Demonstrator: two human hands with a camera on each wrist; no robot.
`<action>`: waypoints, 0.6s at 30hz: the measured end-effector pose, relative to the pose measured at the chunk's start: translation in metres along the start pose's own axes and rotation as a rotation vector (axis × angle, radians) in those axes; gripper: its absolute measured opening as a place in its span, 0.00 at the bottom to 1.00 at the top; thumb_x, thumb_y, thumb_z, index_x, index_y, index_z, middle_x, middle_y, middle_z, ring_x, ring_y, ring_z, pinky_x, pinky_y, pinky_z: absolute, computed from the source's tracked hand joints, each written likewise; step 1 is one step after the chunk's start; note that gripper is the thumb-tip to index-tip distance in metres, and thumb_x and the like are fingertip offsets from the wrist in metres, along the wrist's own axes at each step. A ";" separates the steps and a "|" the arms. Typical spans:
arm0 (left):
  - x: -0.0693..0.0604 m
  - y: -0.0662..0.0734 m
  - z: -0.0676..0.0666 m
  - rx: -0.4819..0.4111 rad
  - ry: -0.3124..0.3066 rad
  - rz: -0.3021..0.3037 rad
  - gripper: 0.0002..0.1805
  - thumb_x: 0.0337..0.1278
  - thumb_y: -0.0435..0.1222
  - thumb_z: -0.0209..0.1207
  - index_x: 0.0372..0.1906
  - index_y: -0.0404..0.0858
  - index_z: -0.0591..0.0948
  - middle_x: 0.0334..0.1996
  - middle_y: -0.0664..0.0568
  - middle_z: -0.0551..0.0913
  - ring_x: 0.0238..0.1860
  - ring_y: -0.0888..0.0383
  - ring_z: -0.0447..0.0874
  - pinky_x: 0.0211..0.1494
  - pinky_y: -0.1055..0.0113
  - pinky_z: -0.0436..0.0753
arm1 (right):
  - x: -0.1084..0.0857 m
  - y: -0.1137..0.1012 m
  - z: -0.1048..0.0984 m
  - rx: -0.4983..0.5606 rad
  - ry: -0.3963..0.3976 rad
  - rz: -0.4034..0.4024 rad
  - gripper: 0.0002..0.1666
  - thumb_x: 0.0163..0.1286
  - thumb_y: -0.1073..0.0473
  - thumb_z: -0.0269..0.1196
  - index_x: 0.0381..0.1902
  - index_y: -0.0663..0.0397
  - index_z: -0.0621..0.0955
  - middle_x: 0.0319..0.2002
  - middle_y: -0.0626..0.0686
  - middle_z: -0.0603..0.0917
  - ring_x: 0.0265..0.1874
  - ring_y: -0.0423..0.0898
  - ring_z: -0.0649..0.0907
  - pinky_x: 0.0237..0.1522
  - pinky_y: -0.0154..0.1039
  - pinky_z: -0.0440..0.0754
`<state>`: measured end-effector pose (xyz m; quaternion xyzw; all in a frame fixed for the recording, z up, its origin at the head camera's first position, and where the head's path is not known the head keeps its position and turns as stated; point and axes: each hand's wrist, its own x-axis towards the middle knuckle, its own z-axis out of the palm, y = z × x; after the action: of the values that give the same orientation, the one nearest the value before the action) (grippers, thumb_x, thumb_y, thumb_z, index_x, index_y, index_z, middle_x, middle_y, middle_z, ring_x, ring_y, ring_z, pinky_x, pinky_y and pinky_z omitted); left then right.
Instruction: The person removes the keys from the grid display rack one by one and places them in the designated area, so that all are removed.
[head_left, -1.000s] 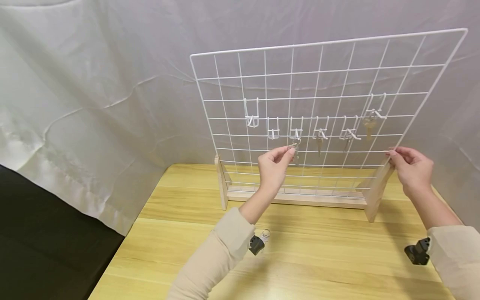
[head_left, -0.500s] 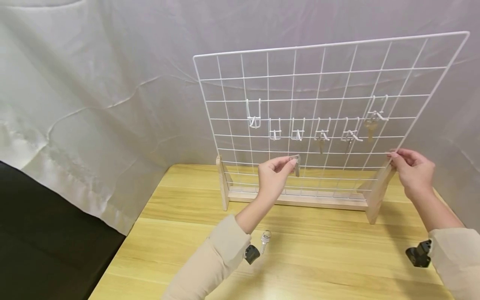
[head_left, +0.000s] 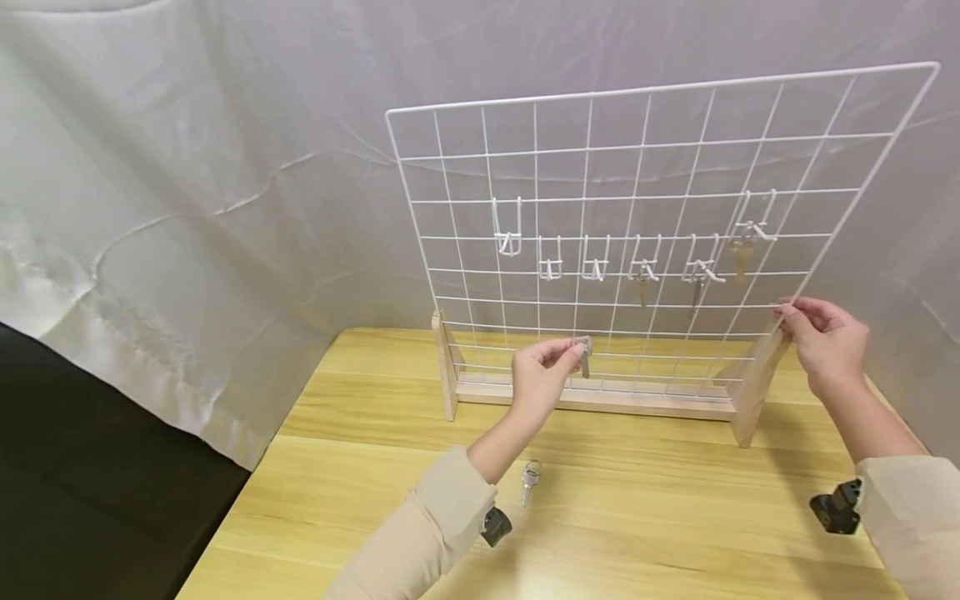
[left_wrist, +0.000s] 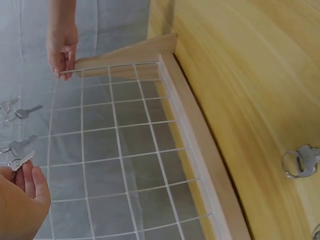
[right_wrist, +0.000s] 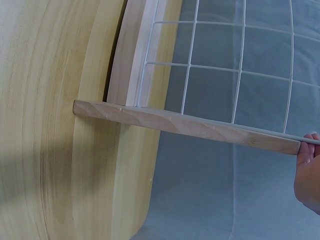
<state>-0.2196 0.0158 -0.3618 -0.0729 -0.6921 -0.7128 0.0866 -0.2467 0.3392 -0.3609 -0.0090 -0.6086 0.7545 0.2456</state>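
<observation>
Wire rack [head_left: 591, 93]: three right-side hooks [head_left: 703, 271] bear hanging keys [head_left: 742, 255]. Left hand [head_left: 540, 372] extended, thumb and fingertips pinching small key [head_left: 586, 364] low before rack (below hooks). Right hand [head_left: 829, 343] pinches rack's right edge by wooden upright [head_left: 752, 396]. Loose key [head_left: 529, 479] on table [head_left: 645, 517].

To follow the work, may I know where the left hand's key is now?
In the head view, the key is right of centre, pinched by the left hand, low in front of the white grid.

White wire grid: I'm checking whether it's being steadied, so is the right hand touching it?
Touching: the right wrist view shows the right hand pinching the outer edge of the white wire grid.
</observation>
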 end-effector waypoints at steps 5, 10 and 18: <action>-0.003 -0.010 -0.002 0.004 -0.016 -0.013 0.08 0.51 0.28 0.62 0.35 0.26 0.82 0.34 0.37 0.85 0.26 0.61 0.84 0.36 0.71 0.85 | 0.000 0.000 0.000 0.002 0.006 0.001 0.17 0.63 0.73 0.55 0.25 0.47 0.83 0.23 0.38 0.86 0.21 0.29 0.83 0.25 0.17 0.79; -0.006 -0.019 -0.004 -0.001 -0.024 -0.029 0.08 0.51 0.28 0.61 0.35 0.25 0.82 0.35 0.36 0.85 0.28 0.56 0.85 0.36 0.70 0.86 | -0.001 0.000 0.000 -0.001 0.008 0.007 0.17 0.64 0.73 0.55 0.26 0.47 0.83 0.23 0.37 0.86 0.22 0.29 0.83 0.25 0.17 0.79; -0.014 -0.038 -0.007 0.002 -0.025 -0.082 0.08 0.53 0.28 0.61 0.36 0.26 0.82 0.36 0.36 0.85 0.31 0.49 0.86 0.37 0.69 0.86 | -0.001 -0.001 0.000 0.002 0.007 0.023 0.17 0.64 0.72 0.55 0.27 0.47 0.83 0.24 0.37 0.86 0.22 0.28 0.83 0.26 0.17 0.79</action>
<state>-0.2147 0.0104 -0.4024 -0.0532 -0.6963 -0.7141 0.0489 -0.2455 0.3392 -0.3598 -0.0186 -0.6070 0.7577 0.2389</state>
